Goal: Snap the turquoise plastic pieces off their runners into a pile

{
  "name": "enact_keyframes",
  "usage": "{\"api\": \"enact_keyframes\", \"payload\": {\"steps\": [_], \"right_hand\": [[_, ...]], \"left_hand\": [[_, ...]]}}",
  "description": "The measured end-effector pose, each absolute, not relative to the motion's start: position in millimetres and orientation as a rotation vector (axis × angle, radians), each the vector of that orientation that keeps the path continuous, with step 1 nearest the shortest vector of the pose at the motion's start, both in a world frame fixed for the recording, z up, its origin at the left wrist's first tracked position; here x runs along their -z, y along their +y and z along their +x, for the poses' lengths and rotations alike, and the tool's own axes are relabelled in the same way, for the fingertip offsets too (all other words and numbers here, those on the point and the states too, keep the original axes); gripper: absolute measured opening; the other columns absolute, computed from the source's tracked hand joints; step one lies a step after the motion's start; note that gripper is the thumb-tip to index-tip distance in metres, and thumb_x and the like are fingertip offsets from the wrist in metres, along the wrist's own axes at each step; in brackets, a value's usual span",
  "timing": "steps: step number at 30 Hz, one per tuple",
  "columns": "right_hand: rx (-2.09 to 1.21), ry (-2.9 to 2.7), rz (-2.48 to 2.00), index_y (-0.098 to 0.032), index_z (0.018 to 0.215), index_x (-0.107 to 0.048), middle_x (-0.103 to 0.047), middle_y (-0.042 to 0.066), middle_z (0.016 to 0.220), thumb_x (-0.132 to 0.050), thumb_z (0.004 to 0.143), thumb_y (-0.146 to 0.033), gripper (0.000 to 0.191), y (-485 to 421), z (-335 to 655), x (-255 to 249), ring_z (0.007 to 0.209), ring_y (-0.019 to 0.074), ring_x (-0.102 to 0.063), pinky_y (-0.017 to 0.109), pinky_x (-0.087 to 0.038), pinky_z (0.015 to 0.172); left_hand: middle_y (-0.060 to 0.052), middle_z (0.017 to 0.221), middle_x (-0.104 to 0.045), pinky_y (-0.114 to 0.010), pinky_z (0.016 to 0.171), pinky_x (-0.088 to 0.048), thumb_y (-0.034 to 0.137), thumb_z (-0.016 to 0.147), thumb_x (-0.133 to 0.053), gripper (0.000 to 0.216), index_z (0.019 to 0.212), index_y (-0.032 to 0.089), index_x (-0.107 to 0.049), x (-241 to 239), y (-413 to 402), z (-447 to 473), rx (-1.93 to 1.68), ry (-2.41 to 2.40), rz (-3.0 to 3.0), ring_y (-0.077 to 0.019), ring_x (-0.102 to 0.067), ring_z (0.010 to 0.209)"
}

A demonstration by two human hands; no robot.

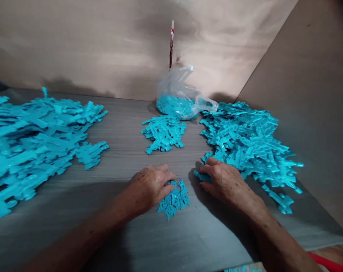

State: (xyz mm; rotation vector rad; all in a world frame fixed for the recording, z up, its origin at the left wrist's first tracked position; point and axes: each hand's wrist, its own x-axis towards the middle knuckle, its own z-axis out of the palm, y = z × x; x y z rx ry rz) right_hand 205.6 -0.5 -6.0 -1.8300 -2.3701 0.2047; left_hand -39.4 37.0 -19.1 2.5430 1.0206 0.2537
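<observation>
My left hand (153, 185) is over the upper left edge of a small heap of turquoise scraps (175, 202), thin jagged plastic bits. Its thumb and forefinger are a little apart, with scraps showing just beyond the fingertips; nothing held is visible. My right hand (220, 177) has its fingers and thumb closed around a turquoise plastic piece (200, 175), whose end sticks out to the left. Just beyond those fingers starts the large right-hand pile of flat turquoise pieces (245, 139). Part of the held piece is hidden by my fingers.
A big pile of turquoise pieces (32, 139) covers the table's left side. Mid-table lies a smaller pile (165, 132), before a clear plastic bag (178, 98) holding more turquoise pieces. Wooden panels (103, 45) stand behind and at right. A red-brown stick (171, 45) rises behind the bag.
</observation>
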Motion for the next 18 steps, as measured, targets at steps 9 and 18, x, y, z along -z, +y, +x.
{"api": "enact_keyframes", "payload": {"steps": [9, 18], "right_hand": [[-0.312, -2.264, -1.883, -0.02, 0.075, -0.065, -0.06, 0.001, 0.071, -0.066, 0.069, -0.013, 0.009, 0, 211, 3, 0.058, 0.0139, -0.05, 0.027, -0.029, 0.054], [-1.03, -1.785, -1.498, -0.017, 0.097, -0.067, -0.059, -0.003, 0.067, -0.063, 0.07, -0.017, 0.027, 3, 226, -2, 0.057, 0.0114, -0.051, 0.022, -0.04, 0.051]], "left_hand": [[-0.011, 0.093, -0.067, -0.041, 0.078, -0.052, 0.027, 0.089, -0.056, 0.024, 0.105, 0.02, -0.073, 24, 24, -2, -0.142, 1.199, 2.704, -0.028, -0.064, 0.087], [-0.004, 0.09, -0.069, -0.033, 0.075, -0.048, 0.021, 0.086, -0.061, 0.008, 0.089, 0.022, -0.069, 21, 26, 0, -0.168, 1.232, 2.623, -0.0225, -0.064, 0.085]]}}
